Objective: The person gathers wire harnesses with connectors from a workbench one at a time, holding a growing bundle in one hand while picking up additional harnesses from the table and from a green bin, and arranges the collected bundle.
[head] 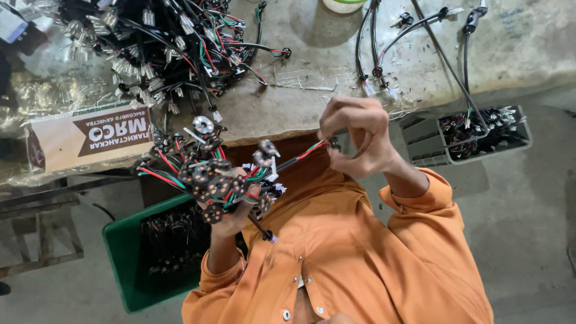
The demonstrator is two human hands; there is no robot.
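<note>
My left hand (231, 219) is closed around a bundle of small round LED modules (219, 177) strung on red, green and black wires, above a green crate (123, 252). My right hand (357, 138) pinches the wire's end (312, 150), near the tabletop (312, 96).

left hand (231, 216) gripping wired discs (219, 177), right hand (357, 138) pinching wire (300, 157)

shirt (360, 264): orange | wire bundle (222, 177): black, red, green, white | crate (129, 258): green | tray (429, 144): grey | worktop (312, 90): mottled beige-grey
</note>
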